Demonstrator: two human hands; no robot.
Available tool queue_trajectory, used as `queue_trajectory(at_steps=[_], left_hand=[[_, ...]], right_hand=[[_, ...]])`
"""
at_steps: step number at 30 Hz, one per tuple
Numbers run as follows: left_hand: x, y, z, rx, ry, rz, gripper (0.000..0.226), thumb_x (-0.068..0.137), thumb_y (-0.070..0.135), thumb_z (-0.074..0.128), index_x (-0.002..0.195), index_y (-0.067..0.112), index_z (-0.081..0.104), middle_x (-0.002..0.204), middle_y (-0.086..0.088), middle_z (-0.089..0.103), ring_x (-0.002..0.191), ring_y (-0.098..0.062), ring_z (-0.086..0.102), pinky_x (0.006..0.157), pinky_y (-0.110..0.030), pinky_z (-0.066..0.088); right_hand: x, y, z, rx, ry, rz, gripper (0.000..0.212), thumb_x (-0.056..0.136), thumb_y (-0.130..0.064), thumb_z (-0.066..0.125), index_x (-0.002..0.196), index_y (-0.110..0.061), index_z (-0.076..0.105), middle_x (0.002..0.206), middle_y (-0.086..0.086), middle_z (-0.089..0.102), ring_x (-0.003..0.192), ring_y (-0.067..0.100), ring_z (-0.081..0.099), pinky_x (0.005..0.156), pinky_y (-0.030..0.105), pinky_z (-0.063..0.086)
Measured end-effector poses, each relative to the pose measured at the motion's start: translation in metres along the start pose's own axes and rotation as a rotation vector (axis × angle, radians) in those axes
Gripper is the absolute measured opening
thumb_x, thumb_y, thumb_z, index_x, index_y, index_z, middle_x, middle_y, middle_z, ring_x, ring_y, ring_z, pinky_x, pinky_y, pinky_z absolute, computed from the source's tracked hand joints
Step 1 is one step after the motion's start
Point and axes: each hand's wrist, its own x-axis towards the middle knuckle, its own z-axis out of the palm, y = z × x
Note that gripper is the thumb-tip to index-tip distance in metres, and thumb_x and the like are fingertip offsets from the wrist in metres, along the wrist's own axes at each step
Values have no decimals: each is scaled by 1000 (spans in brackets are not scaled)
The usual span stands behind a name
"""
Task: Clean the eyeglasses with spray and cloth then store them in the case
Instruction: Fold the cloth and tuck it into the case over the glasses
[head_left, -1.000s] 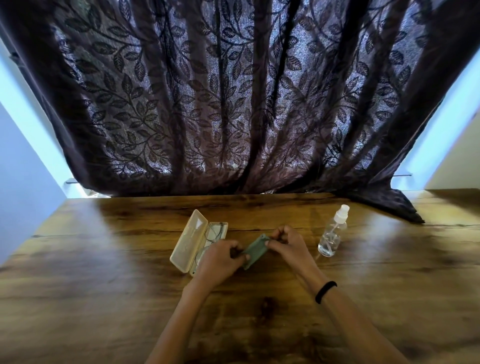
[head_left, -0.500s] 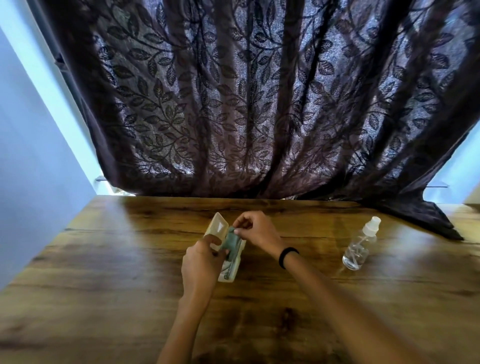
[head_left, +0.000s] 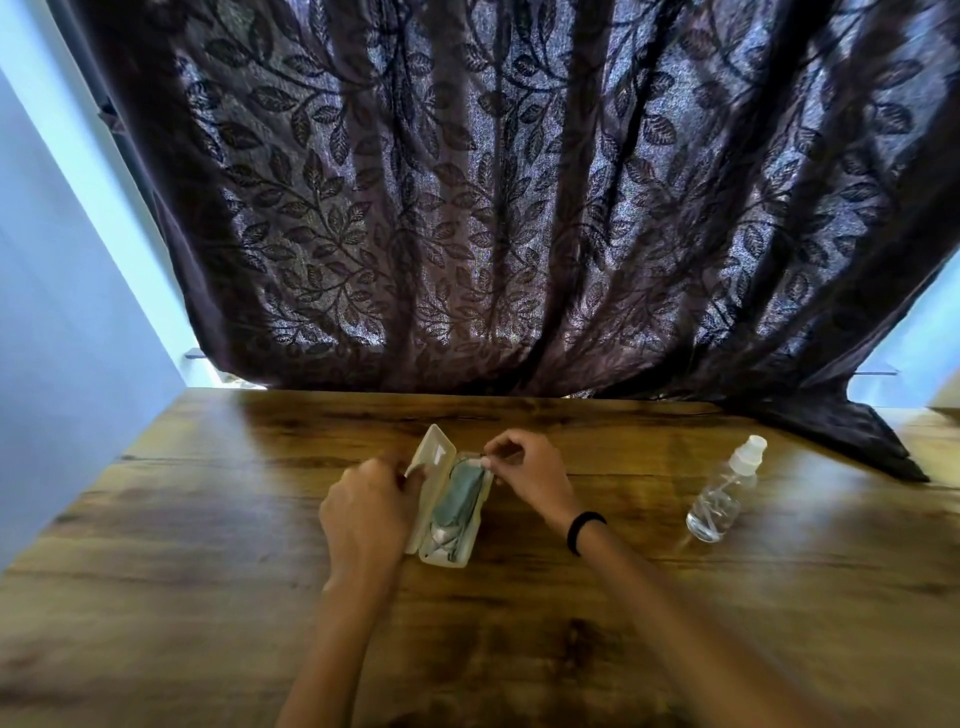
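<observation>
Left hand (head_left: 369, 512) first: its grip is curled in on the open lid (head_left: 434, 457) of the cream case (head_left: 474, 538), steadying it on the desk (head_left: 208, 519), though blur hides the exact fingers. Inside, the green cloth (head_left: 457, 493) lies over the eyeglasses (head_left: 447, 543), whose frame peeks out at the near end. Right hand (head_left: 524, 478) has a tight pinch grip on the cloth's far end. Best play here, I'd say: tuck that cloth flat inside the rim so the lid shuts without catching. Spray bottle (head_left: 719, 499) stands well right, untouched.
</observation>
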Motion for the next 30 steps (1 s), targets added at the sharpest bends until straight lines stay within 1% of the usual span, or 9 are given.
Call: queue_trajectory(at_steps=[3,5,7,10,13,16,22,26,30], left_hand=[[18,-27,7,-120,-69,-68,20,86,37,57,91,20,66,73,7,64,55,4,47,45,-16,32],[33,-42,16,-227,-338,-190,28,90,37,49,100,14,62,87,-1,66,65,-6,55,53,-23,43],[45,-49,20,-447,-580,-327,34,94,35,42,107,7,58,95,-8,67,77,-17,64,64,-30,53],[51,-50,17,-665,-782,-411,35,95,37,40,104,8,58,78,0,72,69,-11,69,52,-21,53],[53,-47,15,-760,-937,-491,36,91,42,45,110,14,55,99,-7,69,88,-18,67,60,-26,54],[53,-44,15,-780,-978,-505,34,93,39,43,114,14,52,108,-12,65,93,-23,65,61,-29,55],[52,-36,10,-758,-961,-424,30,94,36,42,112,14,52,100,-10,66,82,-19,68,57,-28,55],[54,-20,8,-705,-965,-408,29,91,34,50,111,13,54,91,-6,67,68,-13,70,49,-24,54],[57,-1,17,-501,-904,-422,33,82,34,64,103,11,58,93,-12,69,73,-21,69,53,-29,56]], right_hand=[[-11,12,-2,126,-9,148,5,84,-16,65,84,-19,61,75,-6,64,63,5,61,60,14,52],[-18,17,0,252,-30,276,2,85,-15,64,86,-16,61,79,-3,65,63,7,64,64,19,56],[-22,18,3,374,-35,362,4,85,-14,63,89,-13,62,87,2,65,63,9,65,60,18,56],[-24,16,6,430,-6,389,10,85,-14,64,93,-8,64,92,8,66,63,10,64,55,16,54],[-25,14,7,471,-23,415,17,84,-14,64,98,-4,65,88,6,66,65,11,64,57,16,55],[-26,15,6,570,-44,453,18,84,-12,64,98,0,65,83,7,67,69,13,65,61,19,57],[-28,13,6,628,-66,486,11,81,-7,67,90,-3,64,91,11,67,75,16,66,62,20,58],[-27,13,7,628,-46,497,16,80,-3,67,95,0,62,101,16,66,78,17,66,64,21,58],[-29,12,7,646,-51,490,20,79,-4,68,98,2,62,103,17,66,79,17,66,62,20,57]])
